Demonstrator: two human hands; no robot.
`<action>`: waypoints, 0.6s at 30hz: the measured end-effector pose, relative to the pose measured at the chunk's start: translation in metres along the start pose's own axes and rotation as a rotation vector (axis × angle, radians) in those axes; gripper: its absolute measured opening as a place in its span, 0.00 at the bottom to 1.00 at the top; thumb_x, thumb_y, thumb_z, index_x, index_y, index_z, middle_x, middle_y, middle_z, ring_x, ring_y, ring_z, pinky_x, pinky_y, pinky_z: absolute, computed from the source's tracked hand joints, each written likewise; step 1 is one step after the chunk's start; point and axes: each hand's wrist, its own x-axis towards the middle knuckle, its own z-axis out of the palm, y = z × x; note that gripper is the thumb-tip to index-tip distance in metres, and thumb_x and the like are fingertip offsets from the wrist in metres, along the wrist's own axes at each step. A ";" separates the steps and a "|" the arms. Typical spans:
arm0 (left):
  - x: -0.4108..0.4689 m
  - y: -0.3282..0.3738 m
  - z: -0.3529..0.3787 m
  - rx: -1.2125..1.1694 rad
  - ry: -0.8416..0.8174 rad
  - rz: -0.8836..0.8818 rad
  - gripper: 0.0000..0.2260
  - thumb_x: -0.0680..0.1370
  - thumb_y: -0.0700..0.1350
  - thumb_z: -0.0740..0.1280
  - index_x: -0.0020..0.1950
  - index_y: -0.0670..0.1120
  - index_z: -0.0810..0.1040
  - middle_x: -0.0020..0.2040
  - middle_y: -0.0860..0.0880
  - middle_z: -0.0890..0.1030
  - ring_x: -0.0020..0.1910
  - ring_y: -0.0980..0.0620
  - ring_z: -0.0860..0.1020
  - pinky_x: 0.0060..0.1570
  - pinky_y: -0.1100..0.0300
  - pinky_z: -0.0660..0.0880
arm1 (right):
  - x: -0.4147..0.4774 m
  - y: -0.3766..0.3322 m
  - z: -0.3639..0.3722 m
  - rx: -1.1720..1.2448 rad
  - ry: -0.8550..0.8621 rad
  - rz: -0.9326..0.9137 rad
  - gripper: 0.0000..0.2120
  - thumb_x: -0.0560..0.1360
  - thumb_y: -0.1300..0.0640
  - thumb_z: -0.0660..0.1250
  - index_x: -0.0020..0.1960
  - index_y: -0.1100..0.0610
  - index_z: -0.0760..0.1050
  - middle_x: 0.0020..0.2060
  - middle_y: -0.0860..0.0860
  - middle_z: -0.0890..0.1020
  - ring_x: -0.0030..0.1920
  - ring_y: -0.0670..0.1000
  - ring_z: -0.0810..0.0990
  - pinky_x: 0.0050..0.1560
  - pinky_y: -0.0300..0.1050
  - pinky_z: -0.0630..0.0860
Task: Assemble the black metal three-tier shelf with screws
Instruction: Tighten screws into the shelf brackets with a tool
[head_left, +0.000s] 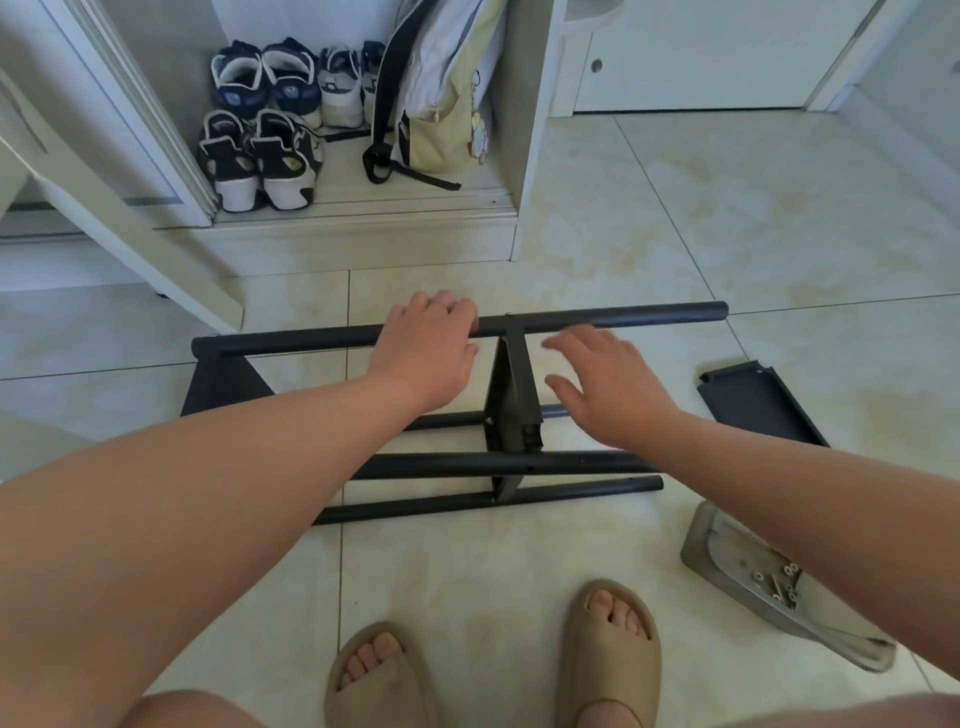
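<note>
Head view: left hand (423, 353) curled round top pole (597, 319) of shelf frame (511, 410). Right hand (608, 387) spread, holding nothing; screw tray (697, 543) at 4 o'clock.

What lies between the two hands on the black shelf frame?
In the head view, a black shelf panel stands on edge between the left hand, which grips the top pole, and the open right hand.

I can read no text, label, brand or number anywhere in my view; the marks on the sneakers (260, 156) are too small to make out.
</note>
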 end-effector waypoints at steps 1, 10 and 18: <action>-0.005 0.009 -0.003 -0.075 -0.042 -0.018 0.08 0.82 0.51 0.60 0.55 0.48 0.74 0.53 0.50 0.77 0.53 0.48 0.75 0.50 0.53 0.71 | -0.012 -0.003 -0.001 0.018 -0.061 0.003 0.18 0.84 0.48 0.60 0.71 0.53 0.71 0.67 0.50 0.76 0.66 0.55 0.74 0.67 0.53 0.70; -0.016 0.063 0.010 -0.772 -0.599 -0.505 0.16 0.81 0.55 0.63 0.59 0.43 0.77 0.53 0.46 0.83 0.49 0.50 0.83 0.49 0.54 0.79 | -0.053 -0.001 0.001 -0.111 -0.485 -0.027 0.12 0.83 0.45 0.63 0.63 0.49 0.72 0.52 0.46 0.80 0.50 0.49 0.76 0.57 0.47 0.72; -0.008 0.062 -0.001 -0.659 -0.680 -0.506 0.12 0.82 0.51 0.63 0.56 0.43 0.78 0.56 0.45 0.84 0.55 0.48 0.83 0.44 0.57 0.75 | -0.046 0.000 -0.009 -0.200 -0.437 -0.086 0.10 0.84 0.45 0.60 0.58 0.50 0.72 0.47 0.46 0.77 0.47 0.51 0.73 0.62 0.51 0.68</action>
